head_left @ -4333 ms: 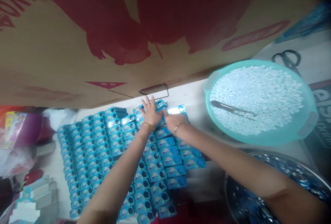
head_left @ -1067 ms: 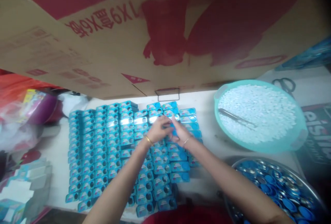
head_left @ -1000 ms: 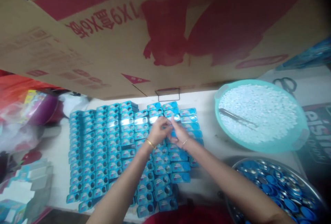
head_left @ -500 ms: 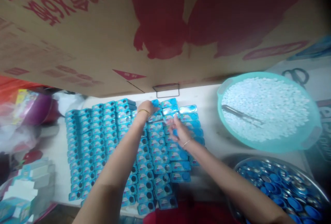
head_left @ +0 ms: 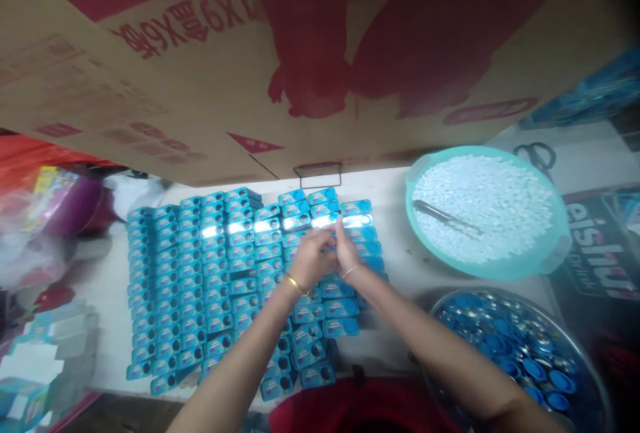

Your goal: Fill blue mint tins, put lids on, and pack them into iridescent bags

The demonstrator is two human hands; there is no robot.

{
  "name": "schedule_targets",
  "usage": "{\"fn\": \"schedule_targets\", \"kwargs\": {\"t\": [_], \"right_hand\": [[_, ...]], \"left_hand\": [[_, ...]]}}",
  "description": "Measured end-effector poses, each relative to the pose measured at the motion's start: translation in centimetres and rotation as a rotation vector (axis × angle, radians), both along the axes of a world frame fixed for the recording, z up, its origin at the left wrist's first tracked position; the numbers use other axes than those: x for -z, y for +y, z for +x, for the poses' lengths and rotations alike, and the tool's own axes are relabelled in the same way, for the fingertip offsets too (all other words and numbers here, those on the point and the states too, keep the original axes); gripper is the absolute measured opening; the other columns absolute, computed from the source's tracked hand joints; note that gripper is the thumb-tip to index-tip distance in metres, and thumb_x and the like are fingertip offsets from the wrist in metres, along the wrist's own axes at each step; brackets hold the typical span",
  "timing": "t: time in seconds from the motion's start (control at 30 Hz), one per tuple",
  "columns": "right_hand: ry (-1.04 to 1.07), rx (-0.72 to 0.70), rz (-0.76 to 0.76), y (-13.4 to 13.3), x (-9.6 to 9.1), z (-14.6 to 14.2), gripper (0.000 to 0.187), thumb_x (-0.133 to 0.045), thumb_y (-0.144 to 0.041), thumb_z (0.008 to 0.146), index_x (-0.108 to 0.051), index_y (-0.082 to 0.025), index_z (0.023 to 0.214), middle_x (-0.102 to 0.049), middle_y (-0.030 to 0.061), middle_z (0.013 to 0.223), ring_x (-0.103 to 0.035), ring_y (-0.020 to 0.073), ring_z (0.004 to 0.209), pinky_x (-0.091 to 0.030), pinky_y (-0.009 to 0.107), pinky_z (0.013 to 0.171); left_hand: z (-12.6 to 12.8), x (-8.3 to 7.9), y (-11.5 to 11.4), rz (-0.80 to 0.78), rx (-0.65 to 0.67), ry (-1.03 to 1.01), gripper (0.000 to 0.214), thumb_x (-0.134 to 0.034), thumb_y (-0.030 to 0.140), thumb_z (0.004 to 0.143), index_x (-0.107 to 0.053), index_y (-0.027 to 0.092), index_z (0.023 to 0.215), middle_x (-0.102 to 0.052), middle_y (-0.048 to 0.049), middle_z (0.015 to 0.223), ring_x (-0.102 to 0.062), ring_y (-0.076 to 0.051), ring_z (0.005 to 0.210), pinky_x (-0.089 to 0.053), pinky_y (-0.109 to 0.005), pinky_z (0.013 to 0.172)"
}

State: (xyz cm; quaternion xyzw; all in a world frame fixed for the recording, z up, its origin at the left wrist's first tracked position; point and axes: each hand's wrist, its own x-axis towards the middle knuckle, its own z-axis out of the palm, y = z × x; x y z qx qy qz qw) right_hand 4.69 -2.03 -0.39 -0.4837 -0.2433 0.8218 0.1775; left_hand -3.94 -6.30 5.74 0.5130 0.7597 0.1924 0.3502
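Note:
Rows of small blue printed boxes (head_left: 215, 253) stand packed on the white table; many have a dark round hole at one end. On the boxes at the right (head_left: 341, 327) blue discs fill the holes. My left hand (head_left: 314, 256) and my right hand (head_left: 346, 249) meet above the right-hand rows, fingers closed and touching each other. Whatever lies between them is hidden by the fingers. A metal basin (head_left: 597, 379) at the lower right holds many round blue and silver tins (head_left: 534, 369).
A turquoise basin (head_left: 560, 253) of small white pieces holds metal tongs (head_left: 447, 218). A large printed carton (head_left: 210, 106) walls off the back. Scissors (head_left: 536, 155) lie at the right. Opened boxes (head_left: 37, 363) and a purple object (head_left: 77, 209) are at the left.
My left hand has come back from the far boxes, toward me and rightward, to meet my right hand. The right hand's fingers have closed in. The whole view has shifted slightly.

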Motion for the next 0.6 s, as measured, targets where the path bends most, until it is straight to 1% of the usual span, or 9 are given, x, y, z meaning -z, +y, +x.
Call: {"fn": "schedule_targets", "kwargs": {"t": [0.1,0.2,0.23,0.3,0.37,0.4,0.43,0.5,0.6], "right_hand": [[-0.060,0.056,0.021,-0.3,0.2,-0.5,0.060,-0.044,-0.080,0.073,-0.059,-0.024,0.091,-0.053,-0.0023,0.062,-0.046,0.0126,0.047,-0.030,0.025,0.038],[-0.043,0.096,0.097,0.2,0.2,-1.0,0.058,-0.046,-0.078,0.074,-0.058,-0.024,0.091,-0.053,-0.0027,0.063,-0.047,0.0117,0.047,-0.029,0.024,0.038],[-0.030,0.100,0.117,0.5,0.1,-1.2,0.058,-0.047,-0.078,0.074,-0.057,-0.024,0.090,-0.052,-0.0038,0.061,-0.045,0.0104,0.044,-0.027,0.024,0.037],[0.000,0.076,0.126,1.1,0.0,-1.2,0.058,-0.047,-0.079,0.073,-0.055,-0.023,0.090,-0.049,-0.0066,0.055,-0.037,0.0073,0.035,-0.022,0.022,0.033],[0.019,0.032,0.117,1.4,-0.1,-0.9,0.060,-0.045,-0.079,0.073,-0.053,-0.022,0.090,-0.049,-0.0083,0.052,-0.031,0.0053,0.029,-0.017,0.022,0.031],[0.021,0.014,0.118,1.4,-0.1,-0.7,0.061,-0.044,-0.079,0.074,-0.053,-0.022,0.090,-0.049,-0.0085,0.051,-0.030,0.0048,0.027,-0.016,0.021,0.030],[0.021,-0.002,0.123,1.4,-0.1,-0.5,0.061,-0.044,-0.079,0.075,-0.053,-0.021,0.090,-0.050,-0.0083,0.051,-0.030,0.0047,0.026,-0.017,0.021,0.029],[0.019,-0.027,0.133,1.1,-0.1,-0.2,0.059,-0.044,-0.077,0.076,-0.053,-0.020,0.091,-0.050,-0.0083,0.051,-0.031,0.0047,0.025,-0.017,0.020,0.028],[0.022,-0.064,0.139,0.7,0.0,0.0,0.058,-0.042,-0.076,0.079,-0.053,-0.021,0.094,-0.051,-0.0083,0.051,-0.032,0.0047,0.026,-0.018,0.019,0.028]], "left_hand": [[0.3,0.4,-0.7,0.068,-0.071,-0.024,0.010,-0.057,0.012,0.075,-0.059,0.020,0.068,-0.061,-0.0042,0.083,-0.057,-0.017,0.085,-0.047,-0.028,0.081],[-0.9,1.3,-0.6,0.155,-0.107,-0.081,0.008,-0.057,0.020,0.079,-0.061,0.019,0.072,-0.061,-0.0029,0.078,-0.057,-0.015,0.078,-0.046,-0.026,0.076],[-1.5,1.7,-0.4,0.176,-0.151,-0.083,0.009,-0.057,0.023,0.081,-0.061,0.019,0.074,-0.061,-0.0025,0.078,-0.057,-0.015,0.076,-0.046,-0.026,0.075],[-3.0,2.4,0.1,0.166,-0.289,-0.031,0.012,-0.055,0.029,0.083,-0.061,0.019,0.080,-0.062,-0.0016,0.076,-0.057,-0.014,0.071,-0.046,-0.024,0.071],[-4.8,3.2,1.0,0.068,-0.403,0.098,0.012,-0.055,0.029,0.083,-0.059,0.018,0.083,-0.063,-0.0013,0.075,-0.057,-0.014,0.069,-0.045,-0.024,0.066],[-5.6,3.5,1.5,-0.012,-0.420,0.181,0.010,-0.056,0.028,0.081,-0.059,0.018,0.082,-0.064,-0.0015,0.075,-0.058,-0.014,0.069,-0.045,-0.024,0.066],[-6.4,3.9,2.1,-0.105,-0.407,0.260,0.009,-0.058,0.027,0.079,-0.059,0.018,0.082,-0.065,-0.0021,0.076,-0.059,-0.015,0.071,-0.045,-0.024,0.067],[-7.6,4.5,3.4,-0.295,-0.324,0.378,0.011,-0.061,0.028,0.077,-0.062,0.018,0.080,-0.068,-0.0049,0.081,-0.062,-0.018,0.079,-0.045,-0.026,0.071],[-8.7,4.9,4.9,-0.536,-0.170,0.468,0.022,-0.061,0.038,0.078,-0.067,0.018,0.082,-0.071,-0.0117,0.094,-0.065,-0.025,0.092,-0.046,-0.029,0.075]]}}
